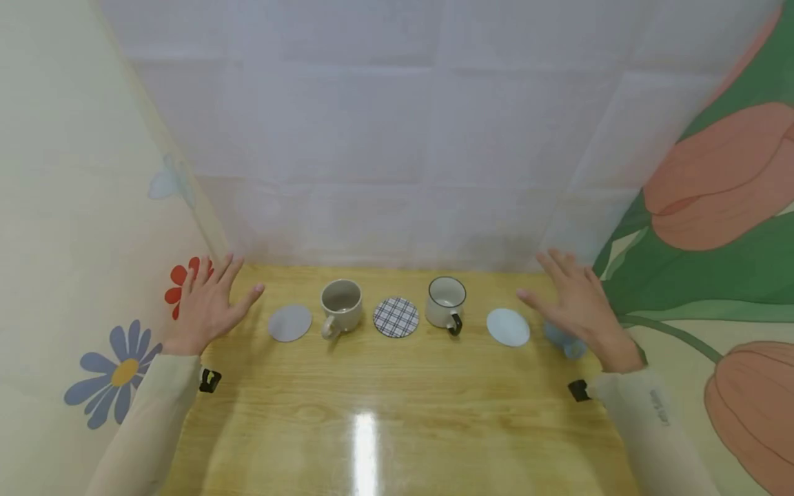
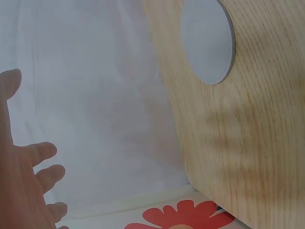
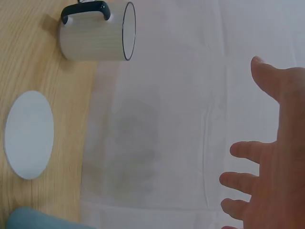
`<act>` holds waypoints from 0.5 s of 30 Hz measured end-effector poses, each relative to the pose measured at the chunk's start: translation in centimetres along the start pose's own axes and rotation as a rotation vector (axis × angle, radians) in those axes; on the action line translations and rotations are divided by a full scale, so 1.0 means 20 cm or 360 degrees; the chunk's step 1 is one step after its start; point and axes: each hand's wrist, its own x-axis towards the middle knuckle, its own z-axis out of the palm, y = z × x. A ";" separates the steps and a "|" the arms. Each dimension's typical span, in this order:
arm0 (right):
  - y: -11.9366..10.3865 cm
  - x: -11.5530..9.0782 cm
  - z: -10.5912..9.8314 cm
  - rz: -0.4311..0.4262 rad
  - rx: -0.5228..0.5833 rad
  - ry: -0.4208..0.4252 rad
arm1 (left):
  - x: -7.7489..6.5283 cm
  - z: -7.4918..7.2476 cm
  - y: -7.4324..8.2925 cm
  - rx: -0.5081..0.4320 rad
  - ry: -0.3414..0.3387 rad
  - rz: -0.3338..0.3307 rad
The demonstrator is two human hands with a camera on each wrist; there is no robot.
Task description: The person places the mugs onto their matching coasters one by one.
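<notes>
Head view: bench (image 1: 397,393); left hand (image 1: 209,306) and right hand (image 1: 577,303) spread at its two sides; beige mug (image 1: 346,318) left of centre, black-rimmed mug (image 1: 442,314) right; blue cup (image 1: 557,336) partly hidden by right hand; checked disc (image 1: 395,317) between mugs, grey disc (image 1: 289,323) and pale disc (image 1: 508,327) outside them

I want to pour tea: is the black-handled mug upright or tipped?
Upright: in the head view, the mug stands on the table, opening upward.
</notes>
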 end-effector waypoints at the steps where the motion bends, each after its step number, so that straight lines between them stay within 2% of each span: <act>1: -0.01 0.00 0.00 -0.0004 0.0007 -0.0008 | 0.00 0.00 0.00 -0.0002 0.0004 -0.0001; 8: -0.07 0.00 0.03 -0.0010 -0.0003 -0.0038 | -0.03 0.02 -0.01 -0.0014 -0.0004 0.0000; 15: -0.13 0.01 0.09 -0.0071 0.0068 0.0005 | -0.04 0.04 -0.02 -0.0023 -0.0032 -0.0016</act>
